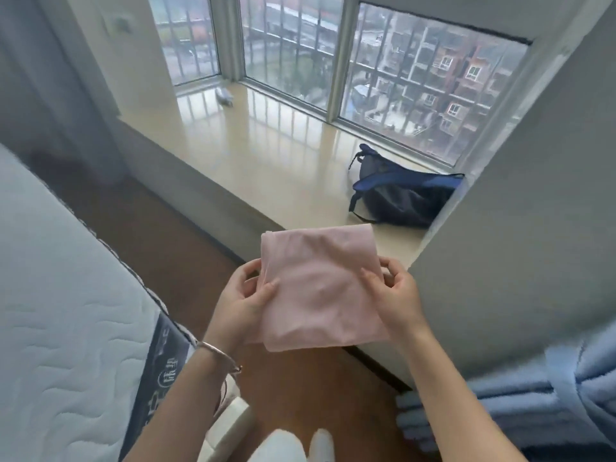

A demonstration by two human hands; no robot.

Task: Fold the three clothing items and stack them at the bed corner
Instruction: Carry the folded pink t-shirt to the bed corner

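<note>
Head view: judged the folded pink garment (320,288) soft, light and limp, best gripped at both side edges. Held it mid-air beside the mattress (66,295) corner, pinched at its left edge by the left hand (243,300) and at its right edge by the right hand (398,291), thumbs on top.

Home bedroom, quilted mattress (60,295), barred bay window (333,61) over apartment blocks, backpack (400,198) on sill

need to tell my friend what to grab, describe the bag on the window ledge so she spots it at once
Find the beige window ledge below the barred window. At its right end slumps the bag: dark navy with blue straps, much bigger than the small pale object opposite.
</note>
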